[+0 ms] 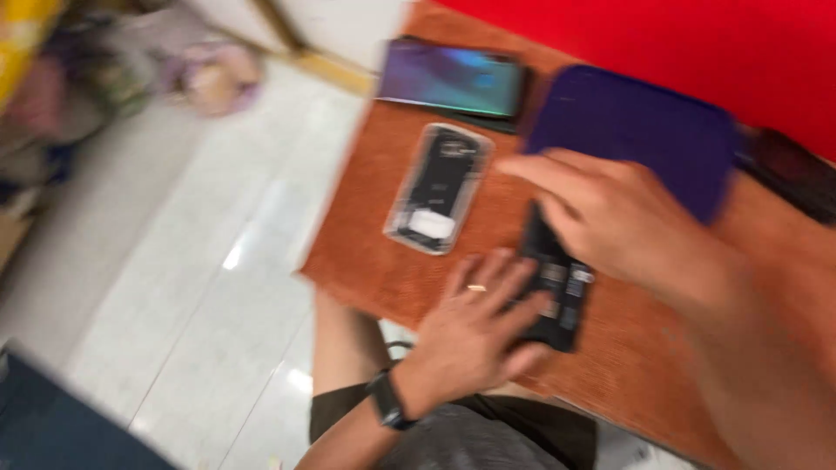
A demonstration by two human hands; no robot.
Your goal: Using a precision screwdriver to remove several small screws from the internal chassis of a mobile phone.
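A black opened phone body (557,287) lies on the orange-brown table (366,235). My left hand (479,326), with a ring and a dark wristband, rests flat on its near end. My right hand (610,218) hovers over its far end with the fingers spread and pointing left; whether it touches the phone is lost in the motion blur. A clear phone case with dark parts inside (438,187) lies to the left of both hands.
A phone with a glowing screen (453,80) lies at the table's far edge. A dark blue pad (644,130) sits to the right of it, and a dark object (797,170) lies at the right edge. A pale tiled floor (192,261) spreads to the left.
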